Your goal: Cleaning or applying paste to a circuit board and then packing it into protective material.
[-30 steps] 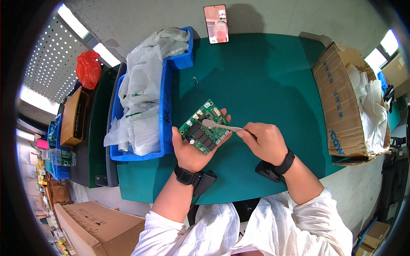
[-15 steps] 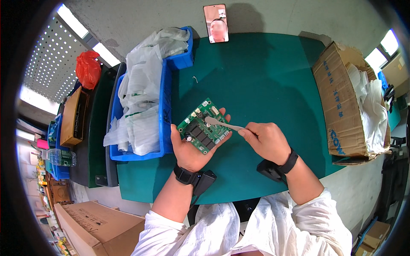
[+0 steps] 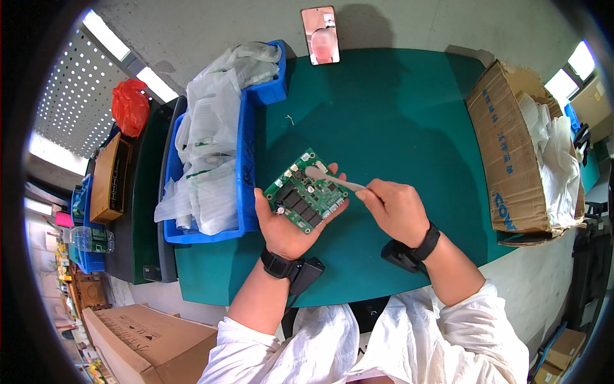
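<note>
A green circuit board (image 3: 293,203), set with black blocks and white connectors, rests tilted across my left hand (image 3: 284,233). The thumb is at its left edge, and fingertips show past its far right edge. My right hand (image 3: 401,210) pinches the handle of a pale grey toothbrush (image 3: 342,183). Its rounded head lies over the upper part of the board, next to the connectors; the bristles are hidden beneath it. Both hands are above the green table (image 3: 345,262), and each wrist wears a black strap with a small box.
Left of the board stands a blue bin (image 3: 245,173) full of bagged circuit boards, with a smaller blue bin (image 3: 272,91) behind. A cardboard box (image 3: 505,153) holding white bags stands at the right. A phone (image 3: 321,36) is at the far edge, near a white scrap (image 3: 290,120).
The toothbrush head has slid a little up and left across the board. My right hand has shifted slightly left with it; my left hand still holds the board.
</note>
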The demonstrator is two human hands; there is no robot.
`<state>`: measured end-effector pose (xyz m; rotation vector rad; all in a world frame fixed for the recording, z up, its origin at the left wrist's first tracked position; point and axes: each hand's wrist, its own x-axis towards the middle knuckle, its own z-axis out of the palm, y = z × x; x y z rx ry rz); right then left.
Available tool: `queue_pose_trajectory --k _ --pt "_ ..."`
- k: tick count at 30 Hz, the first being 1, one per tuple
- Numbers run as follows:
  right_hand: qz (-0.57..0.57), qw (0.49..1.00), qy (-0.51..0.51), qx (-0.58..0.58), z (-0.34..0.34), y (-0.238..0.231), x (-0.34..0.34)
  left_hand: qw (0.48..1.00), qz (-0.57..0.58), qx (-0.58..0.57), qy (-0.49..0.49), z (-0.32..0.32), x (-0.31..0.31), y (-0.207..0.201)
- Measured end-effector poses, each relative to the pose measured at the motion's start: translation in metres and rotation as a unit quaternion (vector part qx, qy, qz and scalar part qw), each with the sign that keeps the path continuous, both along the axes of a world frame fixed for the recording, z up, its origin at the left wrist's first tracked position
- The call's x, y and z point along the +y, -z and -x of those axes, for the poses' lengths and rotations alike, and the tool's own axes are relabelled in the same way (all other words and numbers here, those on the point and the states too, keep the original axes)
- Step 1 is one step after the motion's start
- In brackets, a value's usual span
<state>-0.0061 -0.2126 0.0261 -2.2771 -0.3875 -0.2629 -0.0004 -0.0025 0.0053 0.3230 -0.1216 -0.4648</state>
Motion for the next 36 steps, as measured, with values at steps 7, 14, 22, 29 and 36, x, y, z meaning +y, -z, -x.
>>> queue_pose_trajectory --k 7,14,22,29,36 --pt "0.082 0.994 0.036 0.062 -0.01 -0.005 -0.021 0.996 0.038 0.013 -0.085 -0.009 0.012 0.0" --pt "0.021 0.999 -0.044 0.003 -0.011 0.003 -0.016 0.998 0.051 0.008 -0.034 -0.008 0.011 0.0" --pt "-0.06 0.997 0.051 0.024 -0.019 -0.003 -0.023 0.999 0.031 0.011 -0.033 -0.006 0.011 0.002" --pt "0.104 0.989 -0.063 -0.089 -0.001 0.005 0.01 0.995 -0.007 0.049 -0.09 -0.011 0.011 0.017" --pt "0.084 0.989 -0.027 -0.117 0.003 -0.008 0.01 0.989 -0.055 0.049 -0.132 -0.014 0.012 0.028"
